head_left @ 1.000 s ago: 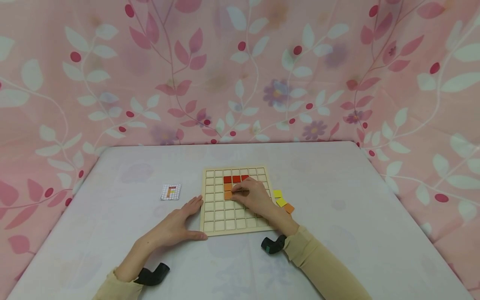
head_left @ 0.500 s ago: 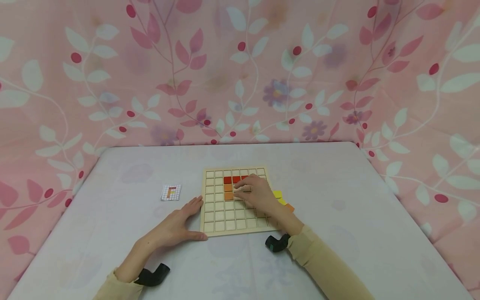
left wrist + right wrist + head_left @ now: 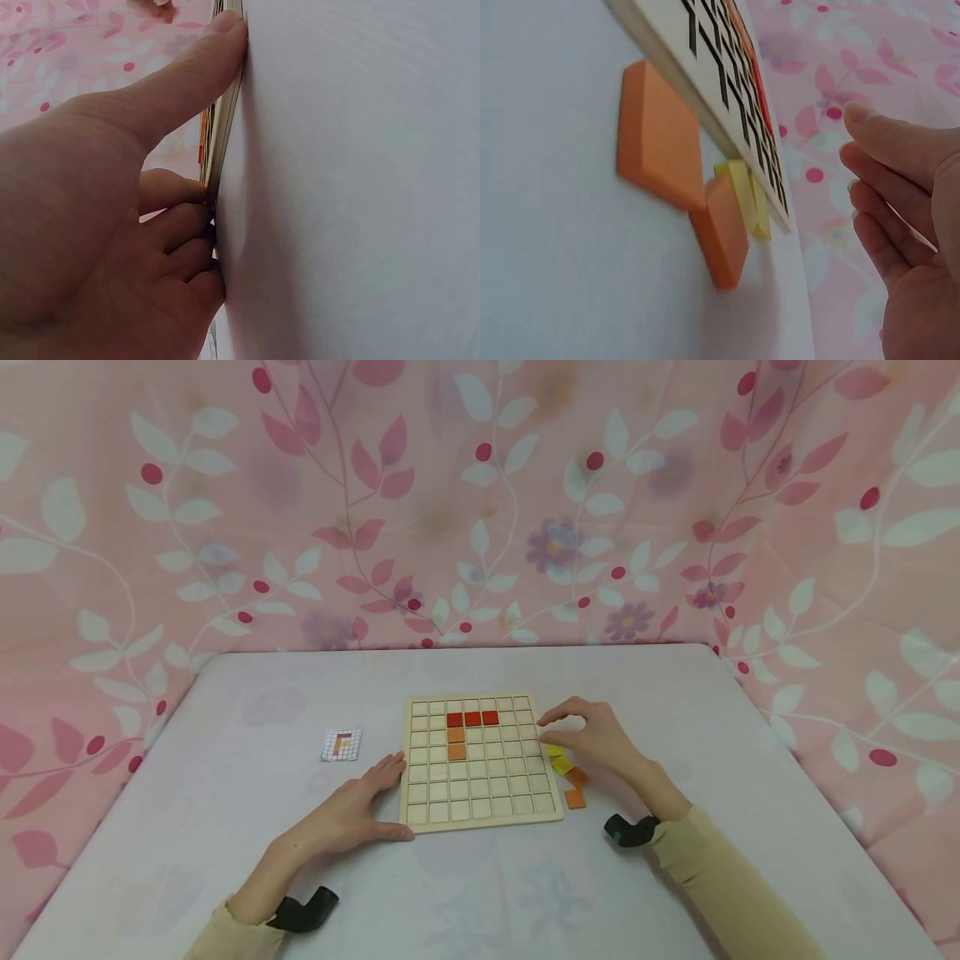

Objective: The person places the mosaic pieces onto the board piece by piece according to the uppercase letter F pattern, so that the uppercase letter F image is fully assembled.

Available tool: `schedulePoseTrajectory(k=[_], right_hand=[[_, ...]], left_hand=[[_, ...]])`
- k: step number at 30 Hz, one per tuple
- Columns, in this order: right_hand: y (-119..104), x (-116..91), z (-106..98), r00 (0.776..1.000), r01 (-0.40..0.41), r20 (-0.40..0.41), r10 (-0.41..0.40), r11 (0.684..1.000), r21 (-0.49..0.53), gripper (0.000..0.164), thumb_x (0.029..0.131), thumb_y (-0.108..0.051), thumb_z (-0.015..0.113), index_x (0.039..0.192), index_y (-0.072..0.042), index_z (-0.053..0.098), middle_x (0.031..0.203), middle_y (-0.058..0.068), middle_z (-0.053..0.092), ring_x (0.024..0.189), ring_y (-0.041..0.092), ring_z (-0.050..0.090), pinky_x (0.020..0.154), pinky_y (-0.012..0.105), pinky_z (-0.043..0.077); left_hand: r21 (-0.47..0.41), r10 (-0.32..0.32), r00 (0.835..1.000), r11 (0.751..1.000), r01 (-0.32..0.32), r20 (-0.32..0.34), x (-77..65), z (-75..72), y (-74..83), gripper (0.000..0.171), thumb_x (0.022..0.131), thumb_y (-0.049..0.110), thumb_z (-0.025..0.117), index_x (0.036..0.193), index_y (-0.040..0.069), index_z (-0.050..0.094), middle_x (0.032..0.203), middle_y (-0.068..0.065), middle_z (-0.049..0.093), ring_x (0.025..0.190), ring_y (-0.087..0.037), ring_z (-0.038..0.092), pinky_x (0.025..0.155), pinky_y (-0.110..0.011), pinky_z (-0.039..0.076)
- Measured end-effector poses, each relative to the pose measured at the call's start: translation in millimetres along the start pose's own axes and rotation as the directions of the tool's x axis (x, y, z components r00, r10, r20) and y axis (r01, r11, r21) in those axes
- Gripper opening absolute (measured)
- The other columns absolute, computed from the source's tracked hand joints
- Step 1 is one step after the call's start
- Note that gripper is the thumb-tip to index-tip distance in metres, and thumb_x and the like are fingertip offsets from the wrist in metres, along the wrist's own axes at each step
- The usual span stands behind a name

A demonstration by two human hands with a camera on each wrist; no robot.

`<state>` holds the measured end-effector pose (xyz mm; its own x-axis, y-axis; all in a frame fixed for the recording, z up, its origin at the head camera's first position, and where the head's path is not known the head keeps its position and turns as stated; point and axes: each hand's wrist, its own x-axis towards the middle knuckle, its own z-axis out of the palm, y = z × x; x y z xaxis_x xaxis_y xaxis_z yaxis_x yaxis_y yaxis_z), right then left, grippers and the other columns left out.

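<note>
A pale wooden grid board lies on the table. Three red tiles sit in one row of it, with two orange tiles in the column below the left one. My left hand touches the board's left edge, its thumb at the near corner and its fingers stretched along the side. Over the board's right edge hovers my right hand, thumb and fingers apart and holding nothing. Beneath and beside it lie yellow tiles and loose orange tiles, close to the board.
Left of the board lies a small gridded card printed with a coloured pattern. A white cloth covers the table, and a pink floral curtain hangs behind it. Black devices are worn at both wrists.
My right hand has moved right, off the board's middle to above the loose tiles, uncovering the red row and the cells there. My left hand has stayed put.
</note>
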<state>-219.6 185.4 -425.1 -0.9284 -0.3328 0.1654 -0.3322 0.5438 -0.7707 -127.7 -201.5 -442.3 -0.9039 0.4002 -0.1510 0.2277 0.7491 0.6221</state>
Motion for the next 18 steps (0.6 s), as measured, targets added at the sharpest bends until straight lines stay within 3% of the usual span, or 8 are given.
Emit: schedulePoseTrajectory(k=[4,8,18], right_hand=[[15,-10,-17,0.999,-0.043,0.012,0.043,0.999,0.001,0.024,0.081,-0.033,0.084,0.101,-0.023,0.078,0.105,-0.008,0.072,0.112,0.019,0.061,0.109,0.054,0.038],[28,-17,-28,1.000,-0.025,0.019,0.025,1.000,0.007,0.023,0.082,-0.033,0.083,0.102,-0.023,0.078,0.104,-0.007,0.073,0.111,0.018,0.062,0.110,0.055,0.037],[47,-34,-36,0.997,-0.039,0.073,0.037,0.999,0.029,0.021,0.084,-0.031,0.081,0.104,-0.025,0.076,0.106,-0.008,0.073,0.111,0.015,0.061,0.115,0.061,0.029]], left_hand=[[-0.001,-0.004,1.000,1.000,0.004,-0.001,-0.5,-0.8,-0.5,0.110,0.073,0.054,0.083,0.157,0.007,0.030,0.166,-0.009,0.021,0.154,-0.034,0.016,0.118,-0.066,0.018],[-0.001,-0.007,1.000,1.000,0.007,-0.004,-1.8,-2.9,1.2,0.109,0.074,0.053,0.083,0.157,0.006,0.030,0.166,-0.010,0.021,0.153,-0.035,0.016,0.117,-0.067,0.018],[-0.013,-0.002,1.000,1.000,0.002,0.001,-1.9,-2.0,1.7,0.108,0.074,0.052,0.083,0.157,0.007,0.031,0.166,-0.007,0.021,0.154,-0.033,0.016,0.119,-0.063,0.019]])
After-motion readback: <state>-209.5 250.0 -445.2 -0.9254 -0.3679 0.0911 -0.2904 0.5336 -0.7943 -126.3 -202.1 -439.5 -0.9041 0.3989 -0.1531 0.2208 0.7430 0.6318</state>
